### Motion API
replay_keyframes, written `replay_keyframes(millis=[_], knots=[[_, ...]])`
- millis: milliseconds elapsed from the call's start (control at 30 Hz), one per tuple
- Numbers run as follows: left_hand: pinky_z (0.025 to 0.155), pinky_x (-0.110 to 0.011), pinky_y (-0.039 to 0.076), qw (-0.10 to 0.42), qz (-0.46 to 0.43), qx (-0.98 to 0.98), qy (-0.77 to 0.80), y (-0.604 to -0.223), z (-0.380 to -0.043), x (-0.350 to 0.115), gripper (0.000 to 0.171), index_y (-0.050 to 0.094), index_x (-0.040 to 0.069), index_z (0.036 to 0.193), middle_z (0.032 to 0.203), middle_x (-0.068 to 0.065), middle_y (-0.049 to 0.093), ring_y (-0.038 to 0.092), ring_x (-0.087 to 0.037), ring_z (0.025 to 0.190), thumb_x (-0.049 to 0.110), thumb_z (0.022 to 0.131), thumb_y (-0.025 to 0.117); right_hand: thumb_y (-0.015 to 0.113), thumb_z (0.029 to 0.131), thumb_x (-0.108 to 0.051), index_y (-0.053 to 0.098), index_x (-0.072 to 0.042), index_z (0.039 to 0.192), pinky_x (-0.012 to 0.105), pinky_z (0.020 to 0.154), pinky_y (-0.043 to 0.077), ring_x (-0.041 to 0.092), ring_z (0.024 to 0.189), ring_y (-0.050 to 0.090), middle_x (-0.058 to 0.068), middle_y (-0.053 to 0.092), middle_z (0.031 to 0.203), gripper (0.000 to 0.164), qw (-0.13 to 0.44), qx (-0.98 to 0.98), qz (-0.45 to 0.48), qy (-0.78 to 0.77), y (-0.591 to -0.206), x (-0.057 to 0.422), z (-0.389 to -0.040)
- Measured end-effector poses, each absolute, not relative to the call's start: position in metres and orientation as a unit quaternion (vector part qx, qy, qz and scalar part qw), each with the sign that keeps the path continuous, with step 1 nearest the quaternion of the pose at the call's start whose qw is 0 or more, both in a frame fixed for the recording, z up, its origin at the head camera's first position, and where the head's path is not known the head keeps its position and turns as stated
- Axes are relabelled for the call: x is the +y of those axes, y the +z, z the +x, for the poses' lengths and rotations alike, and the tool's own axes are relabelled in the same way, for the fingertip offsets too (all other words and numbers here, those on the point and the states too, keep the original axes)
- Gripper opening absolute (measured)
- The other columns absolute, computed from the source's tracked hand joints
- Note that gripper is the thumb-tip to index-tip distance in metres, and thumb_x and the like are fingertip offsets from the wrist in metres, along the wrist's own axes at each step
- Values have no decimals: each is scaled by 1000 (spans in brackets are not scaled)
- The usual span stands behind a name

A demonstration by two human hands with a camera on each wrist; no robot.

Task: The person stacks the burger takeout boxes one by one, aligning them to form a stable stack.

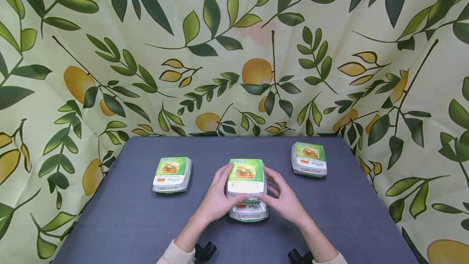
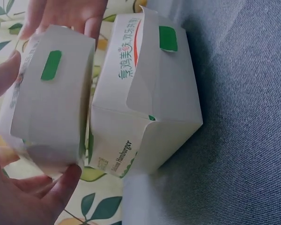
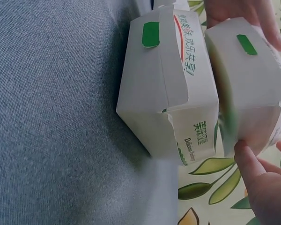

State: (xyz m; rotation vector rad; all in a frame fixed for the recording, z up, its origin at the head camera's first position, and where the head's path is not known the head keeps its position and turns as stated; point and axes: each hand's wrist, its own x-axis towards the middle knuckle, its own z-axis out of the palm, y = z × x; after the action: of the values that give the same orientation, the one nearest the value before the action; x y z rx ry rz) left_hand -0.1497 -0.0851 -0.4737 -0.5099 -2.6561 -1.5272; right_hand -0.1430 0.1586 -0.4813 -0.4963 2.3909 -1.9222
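Observation:
Both hands hold one hamburger box (image 1: pixel 246 177), white with a green top and a burger picture, directly above a second hamburger box (image 1: pixel 249 212) on the table. My left hand (image 1: pixel 217 199) grips its left side, thumb at the near edge; my right hand (image 1: pixel 286 199) grips the right side the same way. From the left wrist, a thin gap shows between the held box (image 2: pixel 51 108) and the lower box (image 2: pixel 168 89). In the right wrist view, fingers (image 3: pixel 247 161) of the right hand press the held box's lower side edge. The lower box's top is mostly hidden in the head view.
Another hamburger box (image 1: pixel 172 175) lies to the left on the dark blue-grey table (image 1: pixel 139 223). A further one (image 1: pixel 309 159) sits at the back right. A leaf-and-fruit patterned cloth (image 1: pixel 227 64) hangs behind and along both sides of the table.

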Motion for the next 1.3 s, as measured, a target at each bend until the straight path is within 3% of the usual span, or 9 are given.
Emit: replay_keyframes(millis=[267,533,867,1100,1300], knots=[[104,-51,45,20,-180,-839,-514,-476,-148,-87,84,39,19,157,158,-6,34,42,-25,139,44,88,79,81,89,-19,38,-13,156,42,110,41,38,144,37,14,35,159,79,18,777,-142,-613,-482,162,-141],[103,-51,47,11,-187,-839,-511,-476,-142,-89,82,41,18,156,157,-7,36,42,-25,138,42,88,79,81,89,-17,40,-12,155,41,109,44,39,142,39,14,38,157,77,9,775,-153,-612,-487,166,-137],[102,-52,47,6,-184,-838,-513,-477,-137,-89,81,44,20,155,156,-6,37,43,-24,138,41,86,81,81,88,-16,42,-11,154,31,106,47,38,139,41,14,40,155,76,-3,776,-164,-609,-490,168,-132],[102,-51,47,2,-189,-835,-517,-481,-136,-89,81,42,23,155,156,-3,36,43,-22,137,43,87,80,81,89,-17,43,-13,153,37,105,48,38,138,43,13,40,155,75,-9,782,-165,-600,-490,169,-128],[102,-48,48,6,-195,-834,-517,-482,-141,-91,80,43,21,155,155,-2,37,43,-20,137,39,87,81,82,88,-16,43,-13,153,34,104,49,37,138,43,12,40,155,76,-10,781,-162,-603,-491,169,-130]])
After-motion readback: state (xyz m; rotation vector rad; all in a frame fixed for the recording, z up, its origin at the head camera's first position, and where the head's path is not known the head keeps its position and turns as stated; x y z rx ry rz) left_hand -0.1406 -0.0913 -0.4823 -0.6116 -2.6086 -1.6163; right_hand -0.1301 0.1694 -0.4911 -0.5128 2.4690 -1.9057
